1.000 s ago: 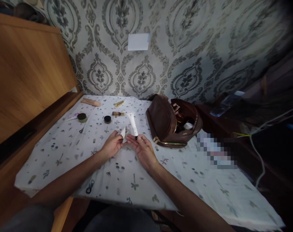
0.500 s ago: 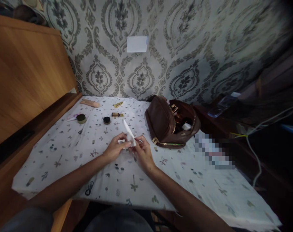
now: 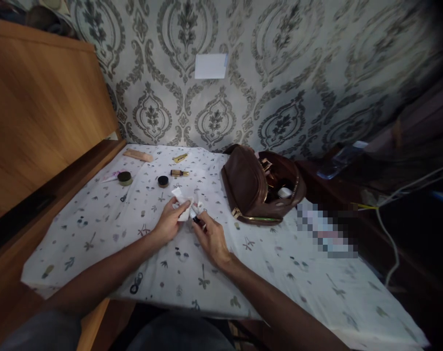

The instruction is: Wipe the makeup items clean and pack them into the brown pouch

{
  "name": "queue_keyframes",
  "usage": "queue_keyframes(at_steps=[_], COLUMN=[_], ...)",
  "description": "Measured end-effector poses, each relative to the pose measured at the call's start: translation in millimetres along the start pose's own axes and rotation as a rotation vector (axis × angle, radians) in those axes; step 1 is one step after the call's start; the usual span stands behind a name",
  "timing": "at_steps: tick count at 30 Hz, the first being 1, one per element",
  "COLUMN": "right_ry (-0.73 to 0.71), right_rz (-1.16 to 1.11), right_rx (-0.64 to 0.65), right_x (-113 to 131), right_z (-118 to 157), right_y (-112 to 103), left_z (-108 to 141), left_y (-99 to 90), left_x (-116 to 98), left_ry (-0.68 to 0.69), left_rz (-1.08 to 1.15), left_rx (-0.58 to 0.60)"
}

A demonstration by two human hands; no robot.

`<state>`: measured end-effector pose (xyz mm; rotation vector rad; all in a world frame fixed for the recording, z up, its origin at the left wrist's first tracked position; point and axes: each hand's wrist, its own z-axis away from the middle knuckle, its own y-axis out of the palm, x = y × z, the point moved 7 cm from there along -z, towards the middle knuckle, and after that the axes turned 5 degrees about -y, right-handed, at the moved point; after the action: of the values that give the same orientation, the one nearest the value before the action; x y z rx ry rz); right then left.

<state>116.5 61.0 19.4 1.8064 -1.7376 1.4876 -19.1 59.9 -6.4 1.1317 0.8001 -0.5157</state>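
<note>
A crumpled white tissue (image 3: 183, 210) is pinched in my left hand (image 3: 169, 222), above the middle of the patterned cloth. My right hand (image 3: 212, 238) grips a small dark-ended item (image 3: 196, 219), whose paler end meets the tissue. Beyond my hands lie a round black-lidded jar (image 3: 163, 181), a small dark bottle with a gold end (image 3: 179, 173) and a gold tube (image 3: 180, 158). Farther left are a green round jar (image 3: 125, 178), a pink-and-white tube (image 3: 110, 176) and a peach-coloured flat item (image 3: 138, 155).
An open brown bag (image 3: 245, 183) with cosmetics inside stands right of my hands. The table (image 3: 133, 268) meets a patterned wall with a white card (image 3: 211, 66) on it. A wooden cabinet (image 3: 49, 97) borders the left; a pale cable (image 3: 391, 243) hangs at right.
The tissue has shifted left and lower, its upright strip now bunched by my left hand. My right hand has turned, and the dark-ended item now shows in its fingers.
</note>
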Motion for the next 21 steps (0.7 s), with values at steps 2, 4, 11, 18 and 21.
queue_keyframes(at_steps=[2,4,11,18,21], right_ry=[0.005,0.033,0.224,0.490,0.580], right_rz=[0.014,-0.011,-0.441,-0.928,-1.051], right_rx=[0.018,0.039,0.104,0.241,0.244], right_x=[-0.3,-2.9,-18.1,-19.8,-18.3], right_z=[0.8,1.4,-0.9,4.8,6.2], right_y=[1.4,3.6,16.8,36.8,39.8], left_z=[-3.5,-6.7,-9.1,-11.4,-11.3], left_y=[-2.9,-5.7,-5.9,-6.6,-4.6], left_x=[-6.1,-12.8,-22.5,-27.0,-23.2], left_ry=[0.005,0.026,0.050,0.005,-0.034], left_rz=[0.038,0.053,0.117,0.127,0.072], left_rx=[-0.026,-0.036,0.018,0.028,0.081])
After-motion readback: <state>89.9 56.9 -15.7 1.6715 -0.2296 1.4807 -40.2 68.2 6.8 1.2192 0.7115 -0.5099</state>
